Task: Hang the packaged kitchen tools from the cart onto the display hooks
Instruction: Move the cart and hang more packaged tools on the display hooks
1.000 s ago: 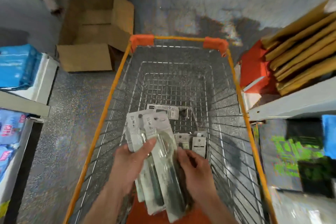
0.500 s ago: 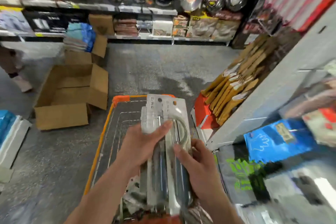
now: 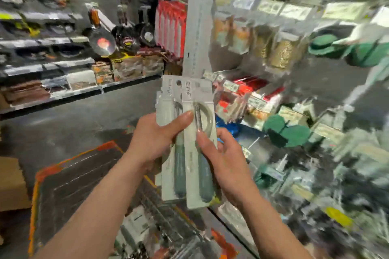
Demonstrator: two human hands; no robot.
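White packaged tools (image 3: 190, 99) stand upright between the grips: left grip (image 3: 155, 136) wraps the stack, right grip (image 3: 223, 160) pinches their right edge, cart (image 3: 107, 145) below.

Dark speckled floor (image 3: 69, 126) under me; long shelves (image 3: 52, 65) line my left, pans (image 3: 103, 45) hang beyond, and a pale upright (image 3: 197, 33), perhaps a shelf post, rises ahead.
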